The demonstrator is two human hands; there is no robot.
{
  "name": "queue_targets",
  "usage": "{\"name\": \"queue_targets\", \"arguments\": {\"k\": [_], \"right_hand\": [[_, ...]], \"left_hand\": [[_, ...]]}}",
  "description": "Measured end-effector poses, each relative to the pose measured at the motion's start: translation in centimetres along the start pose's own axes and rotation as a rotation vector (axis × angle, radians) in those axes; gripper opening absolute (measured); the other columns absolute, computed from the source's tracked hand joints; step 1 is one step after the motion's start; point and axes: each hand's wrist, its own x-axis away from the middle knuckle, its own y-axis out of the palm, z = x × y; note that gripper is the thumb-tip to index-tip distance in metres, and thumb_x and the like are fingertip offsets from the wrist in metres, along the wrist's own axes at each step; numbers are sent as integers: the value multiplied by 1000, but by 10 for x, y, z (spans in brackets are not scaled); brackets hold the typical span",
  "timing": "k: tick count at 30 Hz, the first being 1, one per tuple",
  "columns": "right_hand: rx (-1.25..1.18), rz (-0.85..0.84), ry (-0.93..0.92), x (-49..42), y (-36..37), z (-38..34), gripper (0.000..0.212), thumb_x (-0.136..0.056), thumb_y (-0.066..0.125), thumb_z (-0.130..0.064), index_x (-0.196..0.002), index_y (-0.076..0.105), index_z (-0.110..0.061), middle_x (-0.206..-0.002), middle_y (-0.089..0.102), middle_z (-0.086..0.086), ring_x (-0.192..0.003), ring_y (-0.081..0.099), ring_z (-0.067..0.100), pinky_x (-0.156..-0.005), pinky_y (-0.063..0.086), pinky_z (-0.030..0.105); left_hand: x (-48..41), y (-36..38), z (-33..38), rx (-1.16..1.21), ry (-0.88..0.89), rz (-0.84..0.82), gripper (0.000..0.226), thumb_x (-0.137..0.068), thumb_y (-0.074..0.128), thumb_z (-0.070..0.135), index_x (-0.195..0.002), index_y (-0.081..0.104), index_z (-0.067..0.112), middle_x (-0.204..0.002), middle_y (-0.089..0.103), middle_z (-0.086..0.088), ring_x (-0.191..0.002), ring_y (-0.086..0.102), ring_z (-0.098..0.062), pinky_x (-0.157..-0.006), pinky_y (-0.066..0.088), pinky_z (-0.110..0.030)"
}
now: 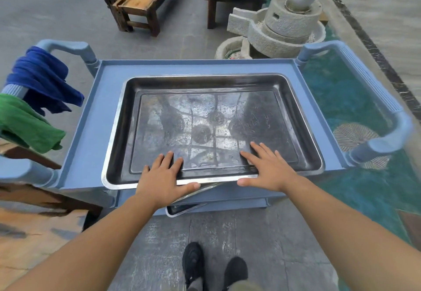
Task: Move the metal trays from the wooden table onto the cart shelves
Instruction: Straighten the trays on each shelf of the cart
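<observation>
- Cloths [34, 99] hang over the cart's left handle.
- Left hand [163, 180] lies flat, fingers spread, gripping nothing, on the tray's near rim.
- Tray [296, 117] sits on the cart's top shelf [91, 131], long axis left-right.
- Right hand [266, 169] lies equally flat, equally near.

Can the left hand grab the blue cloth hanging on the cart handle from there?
Probably yes. The left hand lies flat on the top tray's near rim, holding nothing, and the blue cloth hangs on the cart's left handle with nothing between them.
</observation>
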Motion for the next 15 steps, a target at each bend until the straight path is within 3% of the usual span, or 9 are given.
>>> {"name": "queue_targets", "arguments": {"k": [7, 10, 13, 15], "right_hand": [[54, -101, -8, -5, -4, 1, 116, -54, 24, -103, -151, -5, -46, -162, -19, -5, -149, -18, 21, -118, -1, 59], [29, -122, -11, 0, -10, -2, 117, -56, 22, -102, -153, -3, -42, -163, -15, -2, -150, -14, 22, -118, 4, 60], [39, 5, -55, 19, -3, -10, 112, -63, 10, -96, -155, 0, -33, -165, 1, 3, -151, 5, 23, -118, 14, 57], [84, 146, -105, 42, 11, -16, 102, -75, 8, -88, -156, 4, -27, -164, 11, 5, -150, 13, 22, -119, 13, 54]], "left_hand": [[-3, -1, 0, -35, 25, 34, 112, -61, 12, 101, -148, 27, 32, -161, 17, -1, -146, 15, -26, -110, 28, -59], [-3, -6, 0, -28, 22, -11, 114, -59, 13, 101, -149, 26, 32, -162, 15, -1, -146, 17, -27, -109, 29, -60], [7, -9, 7, -31, -25, -22, 109, -63, 12, 98, -146, 32, 30, -161, 14, -4, -143, 26, -30, -109, 27, -62], [23, -6, 18, -26, -35, 79, 95, -73, 12, 89, -140, 39, 26, -156, 27, -9, -138, 36, -30, -109, 24, -63]]}}
